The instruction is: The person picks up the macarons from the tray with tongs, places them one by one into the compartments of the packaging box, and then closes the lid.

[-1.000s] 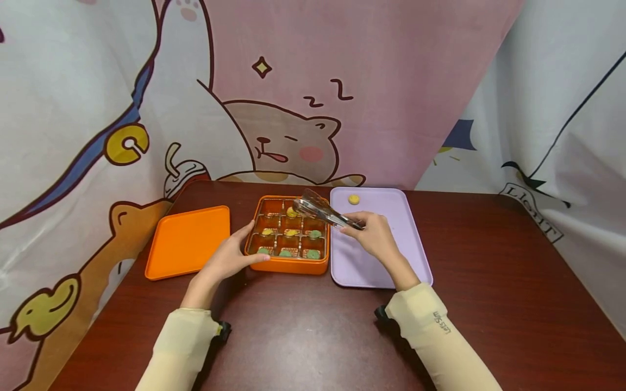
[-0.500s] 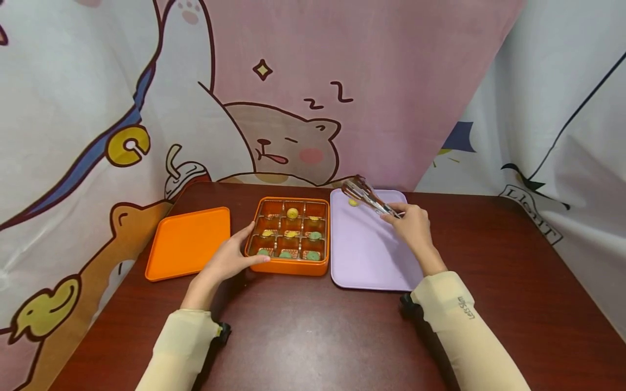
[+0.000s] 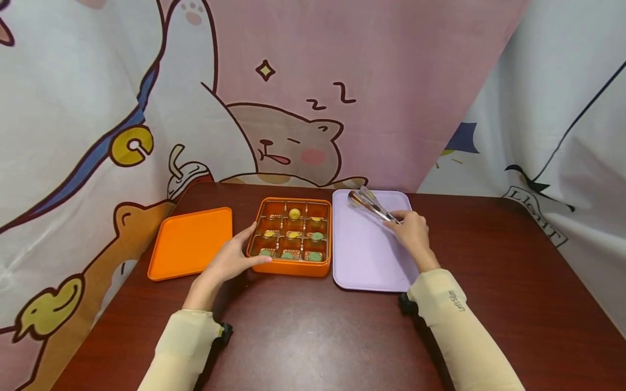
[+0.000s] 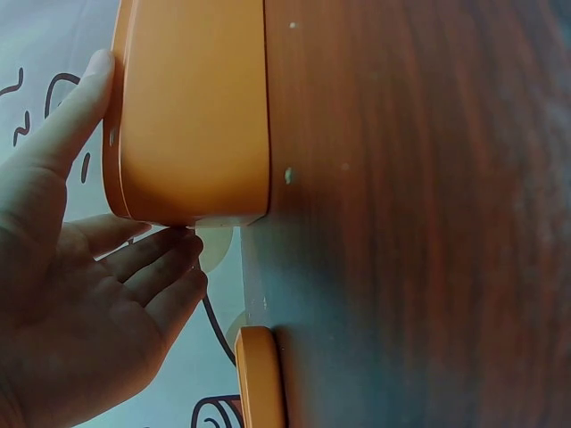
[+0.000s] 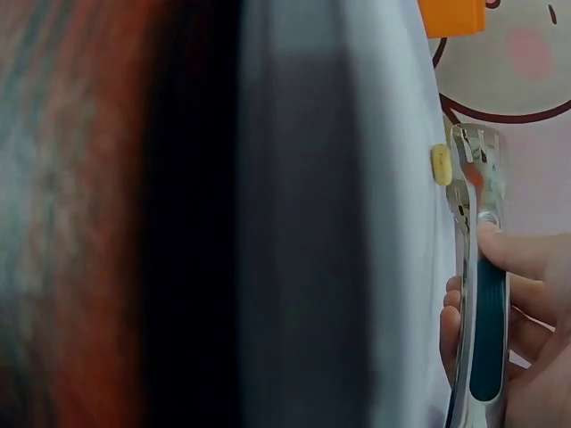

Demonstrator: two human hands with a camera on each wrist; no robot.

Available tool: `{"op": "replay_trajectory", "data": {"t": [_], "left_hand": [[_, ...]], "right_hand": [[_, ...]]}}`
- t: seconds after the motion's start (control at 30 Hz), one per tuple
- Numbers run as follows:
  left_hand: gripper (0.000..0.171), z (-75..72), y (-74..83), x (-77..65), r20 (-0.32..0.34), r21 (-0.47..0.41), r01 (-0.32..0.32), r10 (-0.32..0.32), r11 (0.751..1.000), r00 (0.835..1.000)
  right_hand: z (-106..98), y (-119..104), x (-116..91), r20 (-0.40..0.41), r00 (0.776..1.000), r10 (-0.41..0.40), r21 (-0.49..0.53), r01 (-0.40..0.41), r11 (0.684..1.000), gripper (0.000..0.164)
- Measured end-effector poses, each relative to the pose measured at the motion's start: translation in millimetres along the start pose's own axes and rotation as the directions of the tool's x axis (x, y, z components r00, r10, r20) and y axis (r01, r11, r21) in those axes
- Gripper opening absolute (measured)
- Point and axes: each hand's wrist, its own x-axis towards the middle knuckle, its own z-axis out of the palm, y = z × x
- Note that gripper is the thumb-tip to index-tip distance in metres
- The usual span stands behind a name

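Observation:
My right hand [image 3: 412, 232] holds metal tongs [image 3: 369, 205] over the far part of the lilac tray [image 3: 369, 266]. In the right wrist view, the tongs' heads are right beside a small round yellow cookie [image 5: 441, 165] on the tray; the tongs hide it in the head view. My left hand [image 3: 230, 258] rests against the near left corner of an orange box [image 3: 298, 267], thumb along the front rim and extended fingers at its left side. Inside the box, a clear divider makes several compartments with yellow cookies [image 3: 294, 214] and green cookies [image 3: 315, 256].
An orange lid [image 3: 191, 241] lies flat on the dark wooden table [image 3: 303, 336], left of the box. The lilac tray stands close to the box's right side. A printed cloth [image 3: 391, 108] hangs behind the table.
My right hand and the tongs have moved right from above the box to over the tray. A yellow cookie stays behind in the box's back middle compartment. My left hand stays at the box.

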Motion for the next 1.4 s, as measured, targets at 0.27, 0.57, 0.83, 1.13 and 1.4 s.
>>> {"op": "replay_trajectory", "data": {"t": [0.27,0.57,0.83,1.13,1.4], "left_hand": [[0.102,-0.2,1.0,0.5,-0.005,0.007,-0.008,0.008,1.000,1.000],[0.103,-0.4,2.3,0.0,0.007,0.010,0.010,-0.011,1.000,1.000],[0.102,-1.1,3.0,-0.3,0.004,0.008,0.005,-0.005,1.000,1.000],[0.101,-1.4,2.9,-0.7,0.004,0.011,0.005,-0.005,1.000,1.000],[0.101,-1.4,3.1,-0.3,0.002,0.007,-0.005,0.005,1.000,1.000]], "right_hand": [[6,-1,0,0.001,0.999,0.048,-0.006,-0.048,0.999,0.035],[10,-1,2,-0.040,0.998,0.053,-0.021,-0.054,0.998,0.025],[8,-4,-1,-0.062,0.997,0.037,-0.005,-0.037,0.999,0.022],[5,-11,-2,-0.050,0.998,0.025,0.007,-0.024,1.000,0.023],[1,-24,-6,-0.046,0.999,-0.028,0.023,0.029,0.999,0.022]]}}
